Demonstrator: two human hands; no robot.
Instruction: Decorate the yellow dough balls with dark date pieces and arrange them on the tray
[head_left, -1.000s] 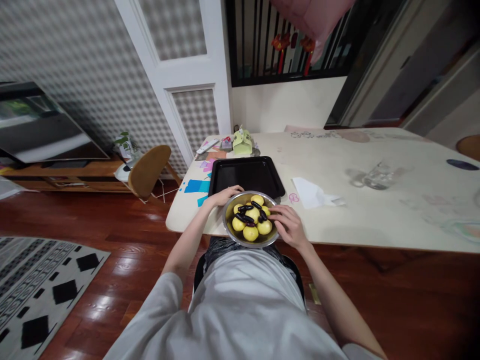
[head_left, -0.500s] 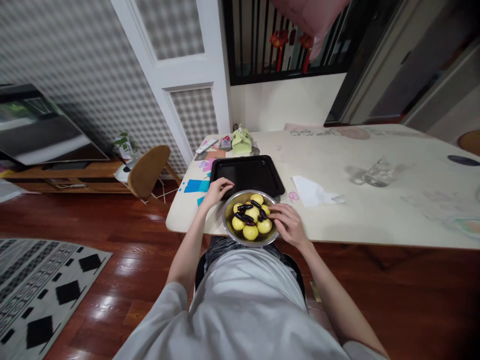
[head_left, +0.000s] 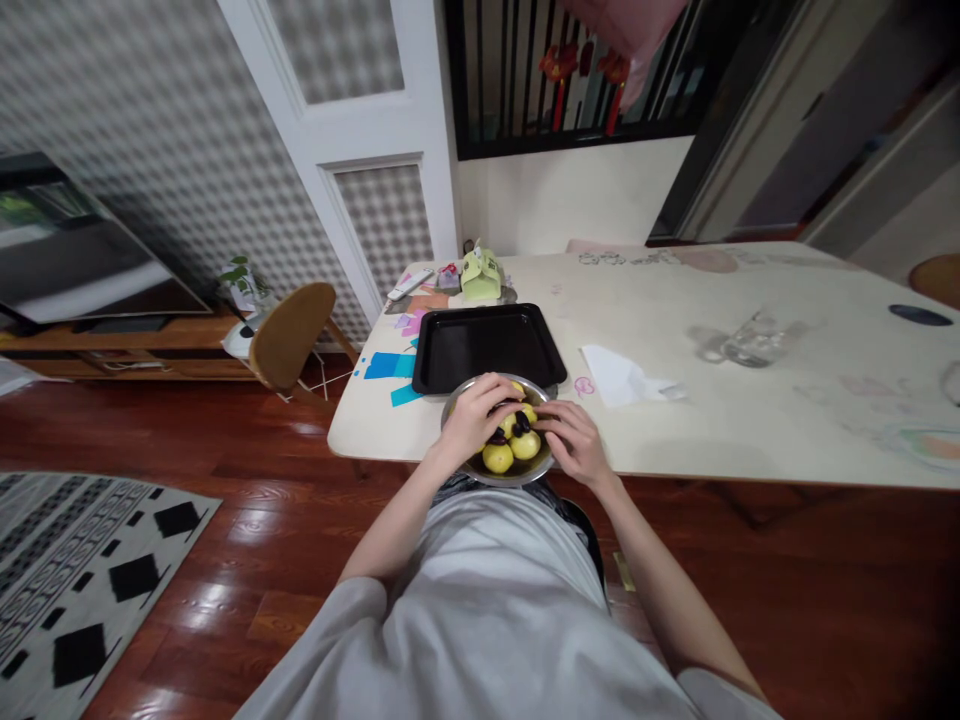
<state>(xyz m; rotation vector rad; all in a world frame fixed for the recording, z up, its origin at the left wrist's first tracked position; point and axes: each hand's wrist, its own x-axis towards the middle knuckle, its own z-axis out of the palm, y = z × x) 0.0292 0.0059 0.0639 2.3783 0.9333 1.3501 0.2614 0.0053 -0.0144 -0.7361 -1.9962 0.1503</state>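
A round metal bowl stands at the table's near edge against my body. In it are yellow lemon-like fruits with several long, dark, glossy grape-like fruits on top. My left hand reaches over the bowl's left side, thumb and fingers bent together above the dark fruits. What lies between its fingertips is hidden. At the right rim rests my right hand, fingers apart and stretched towards the fruits, holding nothing I can see. Just beyond the bowl lies a black baking tray with nothing on it.
A white paper sheet lies right of the tray, and farther right a clear glass cup. Behind the tray are a green tissue box and a white remote. A wooden chair stands left of the table.
My left hand has moved right, from beside the tray's near edge to over the fruits in the bowl. My right hand stays at the right rim. The view has shifted slightly.
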